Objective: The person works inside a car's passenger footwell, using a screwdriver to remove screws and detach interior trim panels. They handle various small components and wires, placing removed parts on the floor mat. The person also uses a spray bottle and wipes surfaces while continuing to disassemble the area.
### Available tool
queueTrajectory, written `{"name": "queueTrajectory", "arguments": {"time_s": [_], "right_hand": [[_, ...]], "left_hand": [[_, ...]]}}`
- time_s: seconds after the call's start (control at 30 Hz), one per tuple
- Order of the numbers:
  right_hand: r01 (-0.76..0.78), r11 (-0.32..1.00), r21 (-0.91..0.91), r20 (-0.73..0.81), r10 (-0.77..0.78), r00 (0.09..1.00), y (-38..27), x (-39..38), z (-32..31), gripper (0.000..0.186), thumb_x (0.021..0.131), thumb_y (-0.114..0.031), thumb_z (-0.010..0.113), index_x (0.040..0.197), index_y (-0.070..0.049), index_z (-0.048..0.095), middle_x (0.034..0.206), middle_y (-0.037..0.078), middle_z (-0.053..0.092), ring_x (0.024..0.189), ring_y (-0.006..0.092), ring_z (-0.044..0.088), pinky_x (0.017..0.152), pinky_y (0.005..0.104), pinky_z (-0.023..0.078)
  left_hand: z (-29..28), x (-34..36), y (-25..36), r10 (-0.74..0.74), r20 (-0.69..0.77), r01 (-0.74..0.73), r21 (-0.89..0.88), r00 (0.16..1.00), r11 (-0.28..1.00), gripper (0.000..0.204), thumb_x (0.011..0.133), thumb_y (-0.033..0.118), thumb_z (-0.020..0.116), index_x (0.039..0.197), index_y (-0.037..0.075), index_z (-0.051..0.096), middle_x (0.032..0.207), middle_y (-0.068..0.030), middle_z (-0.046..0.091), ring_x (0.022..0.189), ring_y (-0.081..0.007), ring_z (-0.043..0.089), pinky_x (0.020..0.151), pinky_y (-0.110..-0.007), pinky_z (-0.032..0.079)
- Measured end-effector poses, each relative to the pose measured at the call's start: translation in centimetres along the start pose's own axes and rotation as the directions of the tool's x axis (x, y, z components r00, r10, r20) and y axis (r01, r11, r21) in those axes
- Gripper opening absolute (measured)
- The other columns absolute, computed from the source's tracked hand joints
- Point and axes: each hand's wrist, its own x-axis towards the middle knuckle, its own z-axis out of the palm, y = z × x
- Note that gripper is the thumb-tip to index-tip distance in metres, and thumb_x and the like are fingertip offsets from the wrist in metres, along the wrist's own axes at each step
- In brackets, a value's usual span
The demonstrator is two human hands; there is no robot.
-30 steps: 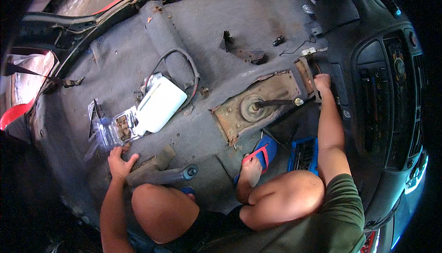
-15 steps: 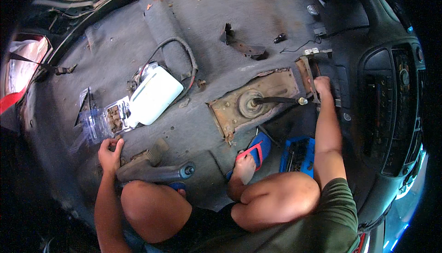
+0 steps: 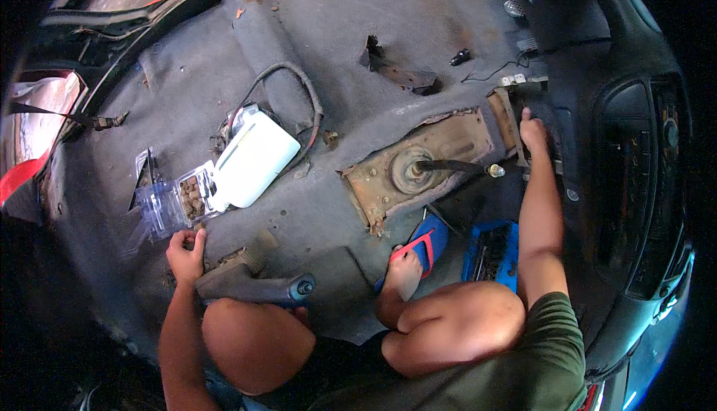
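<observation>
My left hand (image 3: 187, 254) rests at the carpet beside a clear plastic case (image 3: 160, 205) with small brown metal pieces (image 3: 194, 198); its fingers are bent and apart. A white plastic container (image 3: 258, 159) with a hose (image 3: 306, 86) lies beside the case. My right hand (image 3: 533, 131) is closed at a metal bracket (image 3: 504, 116) by the dashboard; what its fingers grip is hidden. Left of that hand, a gear lever (image 3: 455, 166) rises from a rusty floor plate (image 3: 373, 190).
The dashboard (image 3: 635, 187) bounds the right. A bent rusty part (image 3: 403, 75) and pedals (image 3: 514, 7) are farther forward. A handbrake lever (image 3: 254, 284), a flip-flop (image 3: 429, 243) and a blue toolbox (image 3: 508, 258) lie near my knees. The door sill (image 3: 112, 45) runs along the upper left.
The view has shifted slightly. My left hand has moved a little up and left since a second ago; my right hand stays at the bracket, its thumb now pointing more upward.
</observation>
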Motion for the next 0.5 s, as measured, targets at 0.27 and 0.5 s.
{"name": "queueTrajectory", "arguments": {"time_s": [0.27, 0.5], "right_hand": [[0.401, 0.815, 0.418, 0.114, -0.485, 0.867, -19.6, -11.7, -8.2, 0.034, 0.094, -0.035, 0.074, 0.085, -0.002, 0.073, 0.082, 0.021, 0.072, 0.073, 0.0361, 0.071, 0.067, 0.0458, 0.053], [0.034, 0.892, 0.45, 0.599, -0.33, 0.73, -29.5, -5.9, 2.3, 0.053, 0.095, -0.019, 0.069, 0.139, 0.005, 0.054, 0.088, 0.022, 0.073, 0.061, 0.0258, 0.071, 0.055, 0.0405, 0.056]], "left_hand": [[-2.5, -1.1, -0.4, -0.125, -0.044, 0.128, 0.071, 0.991, 0.989, 0.032, 0.086, 0.032, 0.082, 0.087, 0.002, 0.071, 0.08, -0.0106, 0.07, 0.076, -0.0236, 0.067, 0.077, -0.038, 0.053], [-1.9, -1.0, -0.6, -0.098, -0.043, 0.1, 0.04, 0.994, 0.994, 0.032, 0.087, 0.032, 0.081, 0.087, 0.002, 0.071, 0.081, -0.0098, 0.071, 0.078, -0.023, 0.067, 0.078, -0.037, 0.052]]}}
